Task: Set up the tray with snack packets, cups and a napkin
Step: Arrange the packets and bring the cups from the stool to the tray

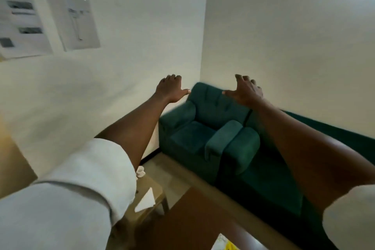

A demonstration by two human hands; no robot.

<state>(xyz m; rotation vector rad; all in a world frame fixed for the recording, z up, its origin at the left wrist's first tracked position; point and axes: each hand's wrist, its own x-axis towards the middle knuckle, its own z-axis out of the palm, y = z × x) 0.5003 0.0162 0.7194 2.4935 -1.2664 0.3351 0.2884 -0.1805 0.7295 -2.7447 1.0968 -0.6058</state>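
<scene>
Your left hand point(171, 89) and right hand point(245, 91) hang spread and empty, with no tray in view, so the setup looks unstarted.

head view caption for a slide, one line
Left hand and right hand reach forward, open and empty, before a green armchair; a white napkin lies on the side table.

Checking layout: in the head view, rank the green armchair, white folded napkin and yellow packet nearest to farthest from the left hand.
1. Green fabric armchair, just right of left hand.
2. White folded napkin, lower, on small table.
3. Yellow packet, bottom edge.
</scene>
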